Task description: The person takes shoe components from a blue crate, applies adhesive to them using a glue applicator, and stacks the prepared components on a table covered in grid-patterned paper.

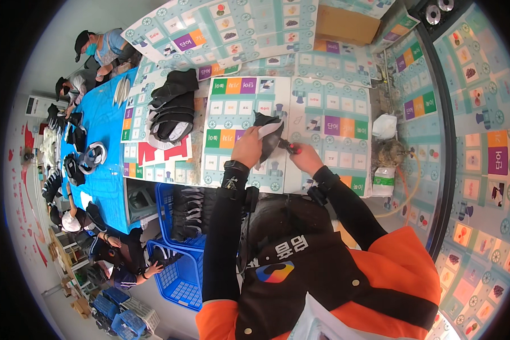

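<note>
A black shoe upper [271, 139] with a light grey edge is held up over the patterned table sheet. My left hand [247, 148] is closed around its left side, with the fingers partly hidden. At its right, my right hand [306, 160] grips a small tool with a red and black handle [292, 148]. The tool's tip reaches the upper's right edge or sits close to it; its exact kind is too small to make out. Left of my hands, a stack of black shoe uppers [173, 105] lies on the same table.
Blue plastic baskets [181, 280] stand below the table's left side, one with dark shoe parts. A blue-covered table [105, 161] at the left bears shoe parts, with several people working around it. On the right are a white crumpled bag [384, 126] and a yellowish hose [416, 184].
</note>
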